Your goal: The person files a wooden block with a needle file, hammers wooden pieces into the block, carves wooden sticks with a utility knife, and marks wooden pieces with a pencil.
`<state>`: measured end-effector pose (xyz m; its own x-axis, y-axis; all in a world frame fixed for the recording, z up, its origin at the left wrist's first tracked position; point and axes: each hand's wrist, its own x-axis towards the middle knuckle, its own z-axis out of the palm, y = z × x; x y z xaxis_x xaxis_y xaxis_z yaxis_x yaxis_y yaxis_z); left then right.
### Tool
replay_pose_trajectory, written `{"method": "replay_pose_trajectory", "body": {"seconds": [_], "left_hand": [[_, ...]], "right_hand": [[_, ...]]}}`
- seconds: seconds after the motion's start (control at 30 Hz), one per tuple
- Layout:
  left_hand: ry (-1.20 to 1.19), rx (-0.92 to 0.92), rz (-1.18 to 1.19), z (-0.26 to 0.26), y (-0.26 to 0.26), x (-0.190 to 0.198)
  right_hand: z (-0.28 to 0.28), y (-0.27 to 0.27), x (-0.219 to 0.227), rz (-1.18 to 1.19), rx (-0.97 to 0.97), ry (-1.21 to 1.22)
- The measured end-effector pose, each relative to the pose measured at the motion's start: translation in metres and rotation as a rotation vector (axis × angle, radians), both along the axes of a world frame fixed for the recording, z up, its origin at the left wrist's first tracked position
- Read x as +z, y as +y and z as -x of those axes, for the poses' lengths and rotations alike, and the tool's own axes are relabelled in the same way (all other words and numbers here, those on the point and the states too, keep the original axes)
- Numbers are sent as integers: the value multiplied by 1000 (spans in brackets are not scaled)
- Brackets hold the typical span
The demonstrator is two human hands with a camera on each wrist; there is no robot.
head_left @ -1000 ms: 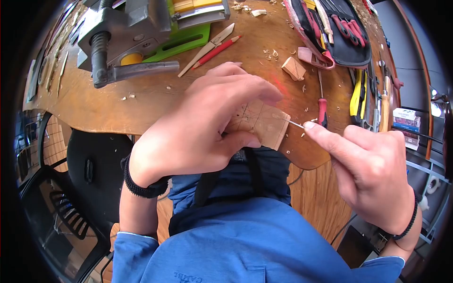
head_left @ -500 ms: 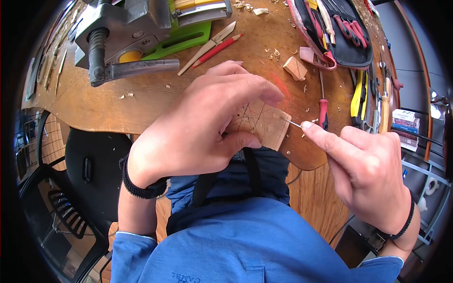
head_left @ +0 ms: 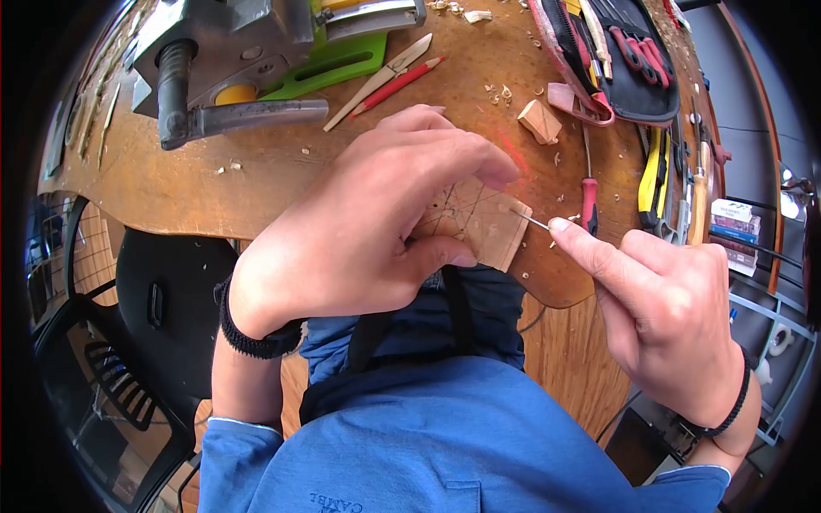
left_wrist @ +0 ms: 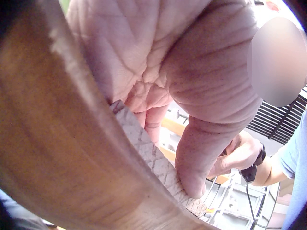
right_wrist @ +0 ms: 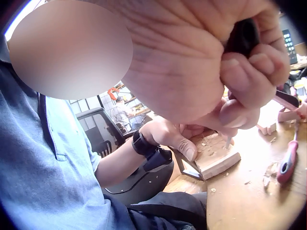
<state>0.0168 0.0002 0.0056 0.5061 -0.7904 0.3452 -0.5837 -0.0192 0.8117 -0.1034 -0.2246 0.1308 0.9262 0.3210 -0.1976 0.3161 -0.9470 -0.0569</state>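
My left hand point(head_left: 368, 214) grips a flat wooden board point(head_left: 492, 235) at the table's front edge, thumb along its near side and fingers arched across to the far side. Pencil lines and shallow cuts mark the board's face, partly hidden under the palm. From the right, my right hand point(head_left: 667, 308) holds a thin-shafted carving tool point(head_left: 534, 221), index finger stretched along the shaft and the tip on the board near its right end. The dark butt of its handle point(right_wrist: 247, 36) shows inside the curled fingers in the right wrist view.
A metal vise point(head_left: 231, 60) stands at the back left, beside a red pencil point(head_left: 398, 87) and a pale wooden knife shape point(head_left: 376, 83). To the right lie a small wood block point(head_left: 540, 122), a red-handled tool point(head_left: 589, 205), a tool pouch point(head_left: 637, 94) and a yellow cutter point(head_left: 655, 179). Shavings are scattered about.
Both hands keep nearly the same pose, the tool tip staying by the board's right end. The head view has shifted slightly, so the bench items sit a little differently.
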Motion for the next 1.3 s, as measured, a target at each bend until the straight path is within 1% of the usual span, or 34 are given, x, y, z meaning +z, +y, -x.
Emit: {"method": "replay_pose_trajectory", "body": {"seconds": [0.17, 0.23, 0.37, 0.47, 0.53, 0.67, 0.77, 0.83, 0.87, 0.9, 0.97, 1.07, 1.13, 1.2, 1.27, 1.3], "left_hand": [[30, -7, -36, 1, 1, 5], [21, -2, -15, 1, 0, 2], [3, -2, -14, 0, 0, 1], [-22, 1, 15, 0, 0, -1], [28, 2, -4, 1, 1, 1], [37, -4, -19, 1, 1, 1], [42, -6, -21, 3, 0, 0], [29, 2, -31, 3, 0, 1], [29, 2, -31, 3, 0, 2], [27, 2, -31, 3, 1, 2], [24, 0, -31, 3, 1, 1], [17, -7, -16, 2, 1, -1], [-39, -9, -17, 2, 1, 0], [-21, -13, -19, 2, 1, 1], [-13, -14, -28, 2, 1, 3], [28, -9, -43, 4, 2, 4]], "right_hand": [[2, 5, 2, 26, -8, 10], [3, 8, 3, 79, 2, -10], [4, 8, 3, 64, 4, -5], [5, 12, 4, 109, 3, -7], [5, 16, 4, 147, -4, -28], [1, 28, 10, 214, 0, -12], [-6, 28, 9, 275, 38, -21], [-15, 22, 10, 126, 64, -13], [-19, 26, 11, 116, 23, 14], [-23, 22, 9, 114, 22, 14], [-29, 9, 6, -68, 45, 63], [-33, 7, 6, -104, 41, 102], [-33, 2, 5, -116, 31, 122], [-33, -5, -1, -225, 66, 68], [-35, -5, 0, -212, 88, 36], [-35, -5, 1, -196, 110, 17]]}}
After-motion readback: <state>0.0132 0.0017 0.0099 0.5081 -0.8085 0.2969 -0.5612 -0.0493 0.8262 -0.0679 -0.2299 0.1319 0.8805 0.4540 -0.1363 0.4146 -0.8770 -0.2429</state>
